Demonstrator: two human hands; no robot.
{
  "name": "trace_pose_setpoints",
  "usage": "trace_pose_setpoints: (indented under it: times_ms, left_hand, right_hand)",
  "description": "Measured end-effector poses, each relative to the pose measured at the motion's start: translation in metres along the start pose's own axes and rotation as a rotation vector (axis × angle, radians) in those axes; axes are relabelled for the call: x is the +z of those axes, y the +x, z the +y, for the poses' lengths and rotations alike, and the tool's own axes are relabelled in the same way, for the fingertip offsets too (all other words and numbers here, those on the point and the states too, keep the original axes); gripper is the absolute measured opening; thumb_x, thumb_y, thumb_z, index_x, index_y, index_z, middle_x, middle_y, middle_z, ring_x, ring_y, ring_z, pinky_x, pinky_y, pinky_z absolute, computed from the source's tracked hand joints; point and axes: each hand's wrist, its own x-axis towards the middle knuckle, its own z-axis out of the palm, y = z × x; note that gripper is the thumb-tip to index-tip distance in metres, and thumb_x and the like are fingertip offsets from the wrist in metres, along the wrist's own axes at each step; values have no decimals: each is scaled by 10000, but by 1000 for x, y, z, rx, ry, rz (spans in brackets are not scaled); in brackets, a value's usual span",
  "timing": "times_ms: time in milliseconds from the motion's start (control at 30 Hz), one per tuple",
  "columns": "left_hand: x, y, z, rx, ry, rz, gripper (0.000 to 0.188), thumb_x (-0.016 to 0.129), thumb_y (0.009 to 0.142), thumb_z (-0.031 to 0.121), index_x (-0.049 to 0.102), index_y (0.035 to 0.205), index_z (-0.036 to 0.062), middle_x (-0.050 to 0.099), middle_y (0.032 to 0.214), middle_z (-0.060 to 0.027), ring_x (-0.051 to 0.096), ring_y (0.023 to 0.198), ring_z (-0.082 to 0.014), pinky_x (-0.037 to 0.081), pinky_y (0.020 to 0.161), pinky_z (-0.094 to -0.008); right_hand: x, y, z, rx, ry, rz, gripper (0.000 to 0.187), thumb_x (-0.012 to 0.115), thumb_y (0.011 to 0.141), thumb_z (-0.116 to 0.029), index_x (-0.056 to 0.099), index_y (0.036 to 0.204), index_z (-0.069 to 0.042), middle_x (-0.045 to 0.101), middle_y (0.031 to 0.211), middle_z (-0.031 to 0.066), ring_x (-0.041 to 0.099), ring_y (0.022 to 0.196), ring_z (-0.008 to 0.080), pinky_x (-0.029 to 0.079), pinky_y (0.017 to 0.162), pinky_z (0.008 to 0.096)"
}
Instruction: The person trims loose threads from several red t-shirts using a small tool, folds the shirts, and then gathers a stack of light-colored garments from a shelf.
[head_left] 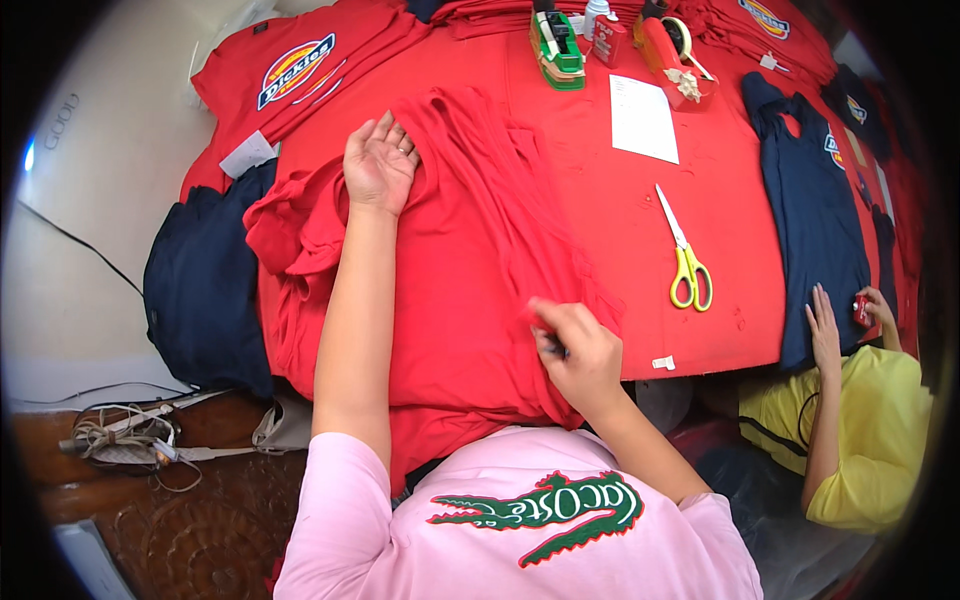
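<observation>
Navy bundle point(205, 290): far L. L hand point(380, 165): palm up against red garment point(470, 235), fingers loosely curled, side by side, nothing pinched. Garment: ctr., lying rumpled on red tabletop point(620, 220) in front of wearer. R hand point(580, 350): at garment's R side, fingers curled in; small dark item partly vis., pinch can't tell. Scissors point(684, 260): R of R hand, tips pointing away.
</observation>
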Motion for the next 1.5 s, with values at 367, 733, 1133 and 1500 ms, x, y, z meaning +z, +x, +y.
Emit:
trace_pose_setpoints:
  times_ms: [367, 733, 1133, 1500]
  left_hand:
    - [-87, -10, 16, -121, -397, -173, 849, 560, 1037, 631, 372, 1619, 42, 697, 1342, -202, 685, 1204, -366, 534, 1070, -498]
    - [-77, -9, 16, -38, -349, -155, 800, 505, 1061, 621, 431, 1592, 27, 737, 1213, -134, 697, 1128, -303, 554, 1039, -465]
    - [-47, -15, 12, 145, -413, -243, 888, 622, 977, 572, 255, 1670, 153, 516, 1525, -297, 444, 1473, -445, 317, 1237, -606]
    - [-28, -14, 6, 209, -139, -9, 1005, 655, 941, 621, 217, 1672, 90, 220, 1671, -361, 193, 1585, -479, 143, 1307, -577]
  right_hand:
    - [9, 2, 1, -182, -94, -240, 324, 778, 659, -20, 767, 966, -121, 656, 922, 17, 644, 634, 219, 510, 555, 364]
    - [11, 5, 0, -135, -53, -204, 246, 857, 748, -84, 708, 943, -80, 667, 879, 56, 654, 638, 243, 504, 546, 364]
    - [16, -4, 14, 362, 213, 185, 186, 615, 1089, -110, 553, 936, -25, 404, 688, -43, 328, 618, 40, 265, 533, 261]
    - [18, -2, 15, 452, 430, 381, 195, 550, 1124, -157, 548, 971, -37, 448, 860, -47, 345, 800, 46, 307, 709, 233]
